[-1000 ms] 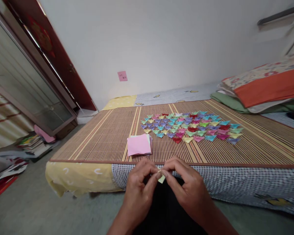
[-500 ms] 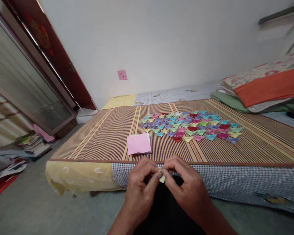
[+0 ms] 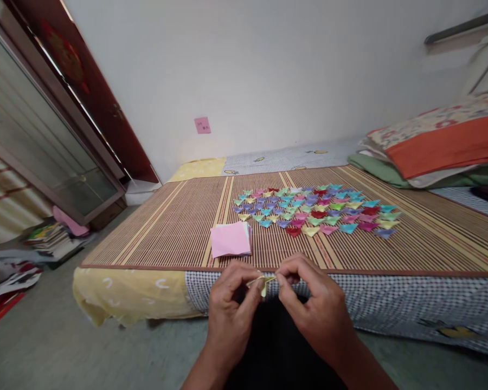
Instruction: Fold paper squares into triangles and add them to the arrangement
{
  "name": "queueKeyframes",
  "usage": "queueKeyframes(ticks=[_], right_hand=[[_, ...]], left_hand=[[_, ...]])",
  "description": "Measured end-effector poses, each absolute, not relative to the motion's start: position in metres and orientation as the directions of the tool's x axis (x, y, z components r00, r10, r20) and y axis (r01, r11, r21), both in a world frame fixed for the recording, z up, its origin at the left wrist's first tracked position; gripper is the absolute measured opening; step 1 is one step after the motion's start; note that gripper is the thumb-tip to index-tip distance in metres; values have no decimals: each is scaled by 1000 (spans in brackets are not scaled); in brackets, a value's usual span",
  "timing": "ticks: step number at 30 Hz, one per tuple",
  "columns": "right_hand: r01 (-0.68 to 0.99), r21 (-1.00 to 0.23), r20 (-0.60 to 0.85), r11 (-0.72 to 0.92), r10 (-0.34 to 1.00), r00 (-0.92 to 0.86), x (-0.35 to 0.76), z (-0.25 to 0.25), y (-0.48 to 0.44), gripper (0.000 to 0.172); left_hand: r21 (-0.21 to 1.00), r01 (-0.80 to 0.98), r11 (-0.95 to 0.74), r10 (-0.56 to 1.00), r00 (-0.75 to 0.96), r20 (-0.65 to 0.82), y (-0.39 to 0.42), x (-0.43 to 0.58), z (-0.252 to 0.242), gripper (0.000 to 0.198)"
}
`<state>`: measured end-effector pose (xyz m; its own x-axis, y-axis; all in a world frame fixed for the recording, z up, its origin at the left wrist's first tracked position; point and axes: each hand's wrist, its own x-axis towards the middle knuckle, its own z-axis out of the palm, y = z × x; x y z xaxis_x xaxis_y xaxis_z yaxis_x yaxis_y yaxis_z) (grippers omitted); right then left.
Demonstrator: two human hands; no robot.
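Note:
A small pale-yellow folded paper [image 3: 264, 289] is held up at the front edge of the bed. My left hand [image 3: 232, 310] pinches it between thumb and fingers, partly hiding it. The fingertips of my right hand [image 3: 316, 301] are closed at its thin right-hand point. Beyond my hands, a stack of square paper sheets [image 3: 230, 240], pink on top, lies on the striped mat [image 3: 154, 227]. Several rows of small folded paper boats [image 3: 317, 211] in many colours spread over the mat to the right of the stack.
Folded bedding [image 3: 443, 138] is piled at the right back of the bed. A pink note [image 3: 202, 125] sticks to the white wall. Books [image 3: 51, 238] and bags lie on the floor at left, near a glass-panelled cabinet door [image 3: 61, 146].
My hands have drawn slightly apart, the right one shifting right. More of the yellow paper shows, with a thin point now stretching toward my right fingers.

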<state>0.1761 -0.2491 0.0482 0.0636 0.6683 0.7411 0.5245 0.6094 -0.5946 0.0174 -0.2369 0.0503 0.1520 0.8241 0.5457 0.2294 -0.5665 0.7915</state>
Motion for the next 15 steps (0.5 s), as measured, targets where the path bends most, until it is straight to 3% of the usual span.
queueKeyframes(ticks=[8,15], right_hand=[[500,-521,778,692,626,-56,176,46,-248,24],[593,-481,733,646,667,-133,180,47,-250,25]], left_hand=[[847,116,-519,849,185,495,-234,17,42,12],[898,92,-431,896,162,414,-234,12,40,15]])
